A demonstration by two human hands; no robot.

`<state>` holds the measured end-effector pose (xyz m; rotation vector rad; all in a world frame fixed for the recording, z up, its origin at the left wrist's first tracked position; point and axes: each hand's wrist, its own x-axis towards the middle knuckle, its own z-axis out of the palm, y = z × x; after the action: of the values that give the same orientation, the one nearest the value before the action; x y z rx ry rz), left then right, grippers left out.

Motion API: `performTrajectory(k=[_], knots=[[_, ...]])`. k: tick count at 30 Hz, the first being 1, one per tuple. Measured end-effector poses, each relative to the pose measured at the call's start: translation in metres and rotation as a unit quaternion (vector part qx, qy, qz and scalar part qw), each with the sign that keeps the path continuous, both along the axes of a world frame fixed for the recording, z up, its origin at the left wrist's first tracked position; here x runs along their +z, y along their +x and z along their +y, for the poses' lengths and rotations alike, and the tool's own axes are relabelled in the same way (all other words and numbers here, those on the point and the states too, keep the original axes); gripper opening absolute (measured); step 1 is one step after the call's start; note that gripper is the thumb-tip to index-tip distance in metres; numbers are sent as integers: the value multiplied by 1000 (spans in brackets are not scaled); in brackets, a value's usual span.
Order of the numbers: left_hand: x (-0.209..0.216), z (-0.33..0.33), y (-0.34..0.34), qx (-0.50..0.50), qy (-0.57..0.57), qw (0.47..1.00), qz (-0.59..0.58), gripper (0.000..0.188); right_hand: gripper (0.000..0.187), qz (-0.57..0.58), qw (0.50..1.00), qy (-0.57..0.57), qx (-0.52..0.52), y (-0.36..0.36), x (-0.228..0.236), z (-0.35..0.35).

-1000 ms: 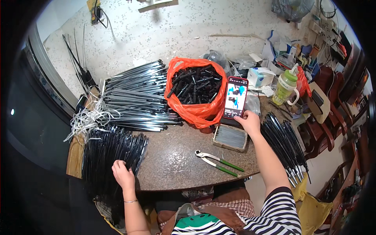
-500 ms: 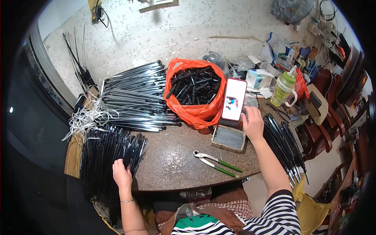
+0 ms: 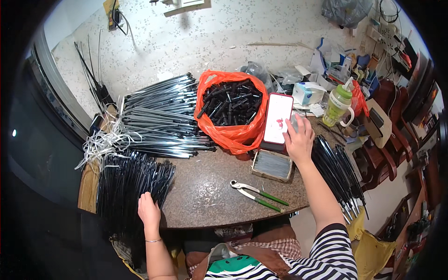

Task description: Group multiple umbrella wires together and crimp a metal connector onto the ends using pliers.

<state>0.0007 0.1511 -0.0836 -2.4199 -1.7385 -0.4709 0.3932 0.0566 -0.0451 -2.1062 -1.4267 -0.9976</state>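
Moved since the earlier frame: right hand (image 3: 300, 140), from beside the phone (image 3: 278, 116) to over its lower right edge.

Nearest, under and around the curled left fingers: a spread of thin black rods (image 3: 126, 186), with left hand (image 3: 149, 210) resting at its right edge. Impossible to tell whether pinching a rod or only lying on them.

Well to the right of the left fingers, pliers (image 3: 267, 193) with green handles, held by neither hand. Farther, just below-left of the right fingers, a small box (image 3: 270, 176), well stocked with thin grey wires (image 3: 273, 164).

Right fingers spread and slightly bent, gripping nothing; contact with the mostly white screen unclear. Immediately left of those fingertips, the phone, propped up. Right of the right hand, a bundle of black rods (image 3: 338, 172).

Beyond the phone to the left, a red bag (image 3: 238, 137) heaped with short black tubes (image 3: 231, 102); farther left, grey rods (image 3: 161, 114) in stacked rows.

Apparently sorted into groups already; still loose: tubes and wires. Amount finished, not possible to judge.
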Motion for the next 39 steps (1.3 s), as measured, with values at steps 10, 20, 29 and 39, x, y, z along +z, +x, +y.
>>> performTrajectory(k=[10, 20, 29, 39], knots=[[3, -9, -3, -5, -15, 998, -60, 23, 27, 51, 986, -79, 138, -19, -24, -15], [1, -6, -3, -11, -17, 998, -65, 23, 28, 17, 990, -88, 109, -18, -25, -9], [0, -4, -4, -15, -15, 998, -63, 22, 24, 52, 991, -23, 123, -12, -22, -15], [-4, -3, -4, -12, -13, 998, -52, 21, 24, 59, 990, -36, 123, -11, -26, -11]])
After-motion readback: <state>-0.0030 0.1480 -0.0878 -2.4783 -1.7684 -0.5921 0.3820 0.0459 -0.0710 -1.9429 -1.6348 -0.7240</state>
